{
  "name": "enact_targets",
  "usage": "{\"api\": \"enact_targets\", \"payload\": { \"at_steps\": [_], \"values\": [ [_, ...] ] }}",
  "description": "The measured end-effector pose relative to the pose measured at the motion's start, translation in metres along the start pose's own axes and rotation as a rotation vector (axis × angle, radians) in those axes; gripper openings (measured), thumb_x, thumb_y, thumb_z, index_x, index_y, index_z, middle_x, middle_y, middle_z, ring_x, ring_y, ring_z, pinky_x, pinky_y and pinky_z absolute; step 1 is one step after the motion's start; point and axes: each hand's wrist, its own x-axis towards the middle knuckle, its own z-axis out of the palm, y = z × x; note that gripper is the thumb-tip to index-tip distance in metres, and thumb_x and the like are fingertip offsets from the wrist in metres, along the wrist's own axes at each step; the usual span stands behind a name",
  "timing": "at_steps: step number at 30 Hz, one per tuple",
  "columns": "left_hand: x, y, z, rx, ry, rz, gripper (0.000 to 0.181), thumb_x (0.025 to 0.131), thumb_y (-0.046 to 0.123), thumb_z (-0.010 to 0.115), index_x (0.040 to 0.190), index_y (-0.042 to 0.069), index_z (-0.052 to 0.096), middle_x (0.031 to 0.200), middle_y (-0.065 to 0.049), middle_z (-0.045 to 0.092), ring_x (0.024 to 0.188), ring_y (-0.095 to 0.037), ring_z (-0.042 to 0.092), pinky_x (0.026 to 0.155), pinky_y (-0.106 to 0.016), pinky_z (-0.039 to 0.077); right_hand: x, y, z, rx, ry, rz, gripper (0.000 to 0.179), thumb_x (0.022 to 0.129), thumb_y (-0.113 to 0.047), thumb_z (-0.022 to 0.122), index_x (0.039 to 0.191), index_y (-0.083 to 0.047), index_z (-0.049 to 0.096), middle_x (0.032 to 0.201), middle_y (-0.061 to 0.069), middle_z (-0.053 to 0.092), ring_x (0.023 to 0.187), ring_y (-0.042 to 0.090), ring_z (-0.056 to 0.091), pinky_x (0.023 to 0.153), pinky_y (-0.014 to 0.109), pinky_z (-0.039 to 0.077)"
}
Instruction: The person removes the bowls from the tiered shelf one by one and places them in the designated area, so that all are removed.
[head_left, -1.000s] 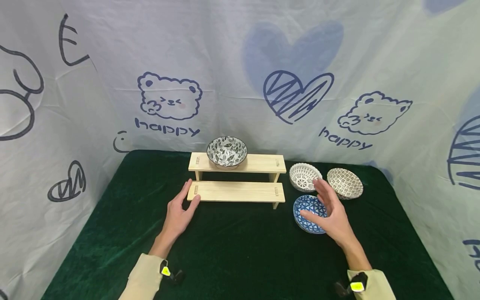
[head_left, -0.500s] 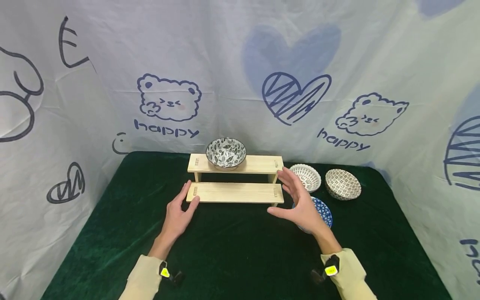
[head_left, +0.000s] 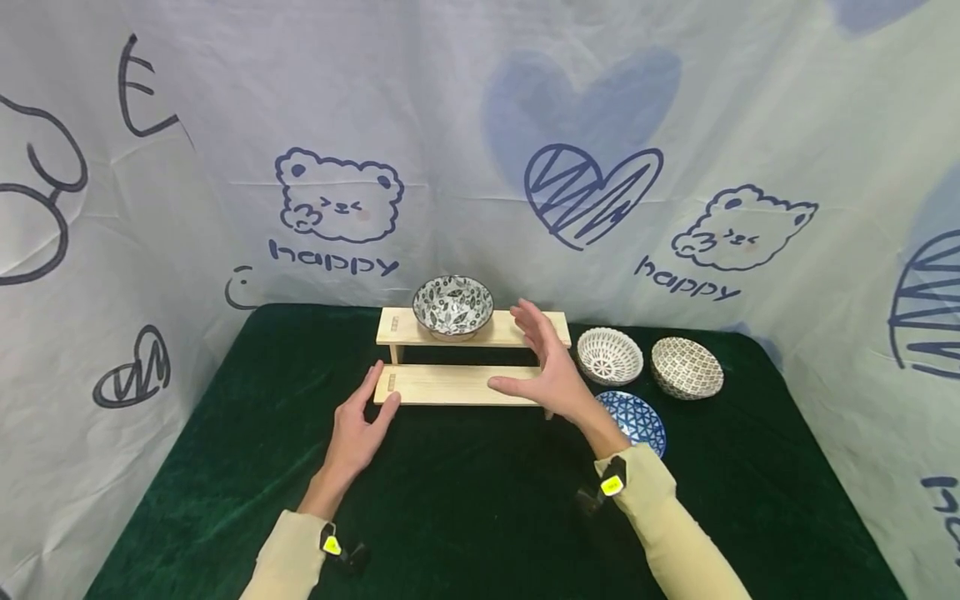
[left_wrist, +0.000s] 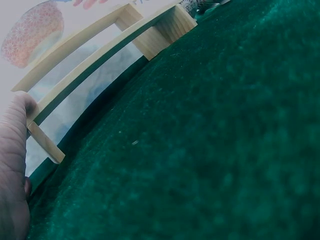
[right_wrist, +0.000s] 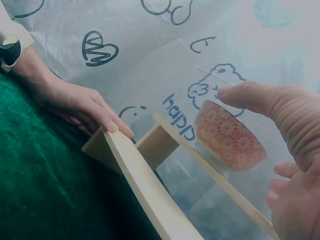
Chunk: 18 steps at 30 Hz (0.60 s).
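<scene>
A two-tier wooden display stand [head_left: 442, 385] is on the green cloth. My left hand [head_left: 356, 429] holds the left end of its lower board, thumb on the front edge and fingers at the far corner. On the upper board sits a bowl [head_left: 452, 305], with a black-and-white leaf pattern inside; its outside shows reddish flowers in the right wrist view. My right hand [head_left: 551, 375] is over the stand's right part, just right of this bowl, with thumb and fingers spread apart and nothing between them. It hides the lower board's right end.
Right of the stand are a white patterned bowl [head_left: 609, 357], a beige-and-brown patterned bowl [head_left: 686, 368] and a blue patterned dish [head_left: 636, 419], partly covered by my right wrist. A white printed curtain [head_left: 465, 108] hangs behind the green-clothed table [head_left: 450, 508].
My right hand has moved left and away, from over the blue dish to over the stand's right side near the leaf-patterned bowl. The left hand has stayed at the stand.
</scene>
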Motion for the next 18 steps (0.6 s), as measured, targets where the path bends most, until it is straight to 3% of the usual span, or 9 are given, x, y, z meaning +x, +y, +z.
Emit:
{"api": "enact_targets", "payload": {
  "at_steps": [9, 18],
  "values": [
    [0.001, 0.0, 0.0, 0.001, -0.001, 0.002, 0.067, 0.105, 0.038, 0.064, 0.161, 0.008, 0.04, 0.166, -0.012, 0.039, 0.154, -0.031, 0.035, 0.124, -0.057, 0.028, 0.032, 0.004, 0.014, 0.028, -0.022, 0.048, 0.114, 0.081, -0.006, 0.088, 0.167, -0.017, 0.014, 0.169, 0.016, 0.028, 0.157, 0.029, 0.028, 0.128, 0.05, 0.024],
    [0.0, 0.0, 0.0, 0.006, 0.007, 0.002, 0.066, 0.105, 0.036, 0.065, 0.161, 0.008, 0.041, 0.165, -0.011, 0.039, 0.153, -0.031, 0.036, 0.123, -0.057, 0.029, 0.048, 0.001, 0.025, 0.017, -0.007, 0.111, 0.124, 0.077, -0.014, 0.093, 0.169, -0.021, 0.01, 0.17, 0.015, 0.026, 0.157, 0.023, 0.027, 0.127, 0.039, 0.025]
  ]
}}
